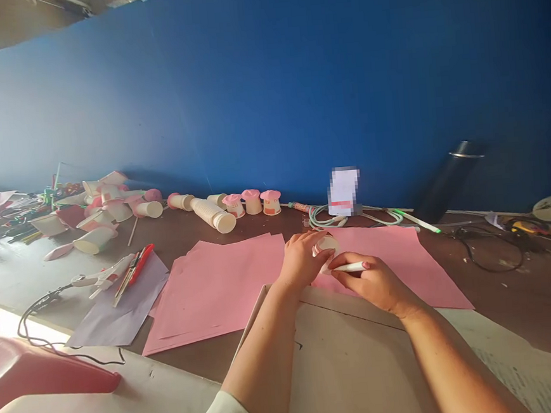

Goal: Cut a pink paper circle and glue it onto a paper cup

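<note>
My left hand (299,259) is closed around a small white paper cup (329,245), which is tilted with its round end facing up. In my right hand (374,284) is a white marker (351,267) with a pink-red end, its tip side against the cup's lower part. The fingers hide most of the cup's side. Both hands are above the front edge of a pale board (354,353) and a pink paper sheet (398,257). Beyond them stand three decorated cups with pink paper tops (252,202).
A stack of paper cups (209,215) lies left of the decorated ones. More pink sheets (219,287), a red cutter (135,268) and a glue gun (103,277) are at left. Coiled cable (327,218) and a dark bottle (438,184) sit by the blue wall (266,92).
</note>
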Motion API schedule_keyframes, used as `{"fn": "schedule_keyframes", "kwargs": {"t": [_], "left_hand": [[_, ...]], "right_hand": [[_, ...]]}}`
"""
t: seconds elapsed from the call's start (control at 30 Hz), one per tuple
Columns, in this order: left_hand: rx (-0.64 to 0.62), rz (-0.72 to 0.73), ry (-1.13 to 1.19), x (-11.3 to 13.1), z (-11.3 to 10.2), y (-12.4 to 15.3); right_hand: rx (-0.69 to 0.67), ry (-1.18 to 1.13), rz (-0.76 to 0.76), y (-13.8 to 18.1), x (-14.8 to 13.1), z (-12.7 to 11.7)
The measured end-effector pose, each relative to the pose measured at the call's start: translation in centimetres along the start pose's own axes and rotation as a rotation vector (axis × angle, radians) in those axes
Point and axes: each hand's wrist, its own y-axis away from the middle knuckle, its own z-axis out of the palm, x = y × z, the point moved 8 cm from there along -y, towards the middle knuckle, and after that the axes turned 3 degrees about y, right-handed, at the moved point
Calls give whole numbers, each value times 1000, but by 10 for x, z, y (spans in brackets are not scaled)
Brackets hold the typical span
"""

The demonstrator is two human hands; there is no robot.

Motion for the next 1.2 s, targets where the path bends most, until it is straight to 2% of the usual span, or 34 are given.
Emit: {"fn": "schedule_keyframes", "kwargs": {"t": [0.1, 0.4, 0.67, 1.2], "left_hand": [[-20, -31, 14, -2, 0, -1], [-31, -49, 29, -7, 2, -2], [-52, -84, 31, -6, 0, -1], [-43, -61, 18, -5, 1, -1]], "right_hand": [[-13, 16, 16, 0, 5, 5], [30, 251, 45, -2, 6, 7], [13, 278, 48, -1, 2, 11], [2, 311, 89, -1, 5, 12]]}}
